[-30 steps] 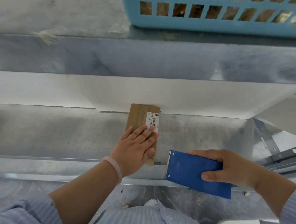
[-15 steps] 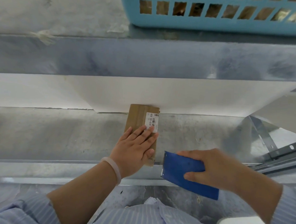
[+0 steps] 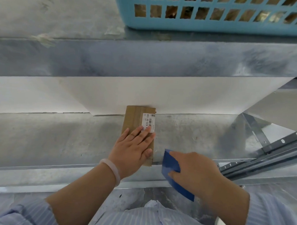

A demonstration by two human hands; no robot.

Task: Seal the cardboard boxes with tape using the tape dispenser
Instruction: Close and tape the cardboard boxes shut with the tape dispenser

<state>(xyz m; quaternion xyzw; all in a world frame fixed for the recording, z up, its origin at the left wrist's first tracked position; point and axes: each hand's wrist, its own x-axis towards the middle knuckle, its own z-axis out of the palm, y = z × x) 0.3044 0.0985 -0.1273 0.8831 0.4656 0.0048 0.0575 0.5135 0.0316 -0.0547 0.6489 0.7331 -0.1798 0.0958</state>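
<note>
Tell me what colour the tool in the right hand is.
Solid blue. The tape dispenser shows best in the head view, gripped by the right hand.

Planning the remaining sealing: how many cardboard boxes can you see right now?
1. The cardboard box lies on the metal shelf under the left hand, its far end at the white panel. Brownish shapes inside the blue basket could be more; cannot tell.

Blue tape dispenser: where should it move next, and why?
Probably left, onto the near end of the cardboard box. The left hand lies flat on the box, while the right hand grips the blue tape dispenser just right of that end, apart from it.
</note>
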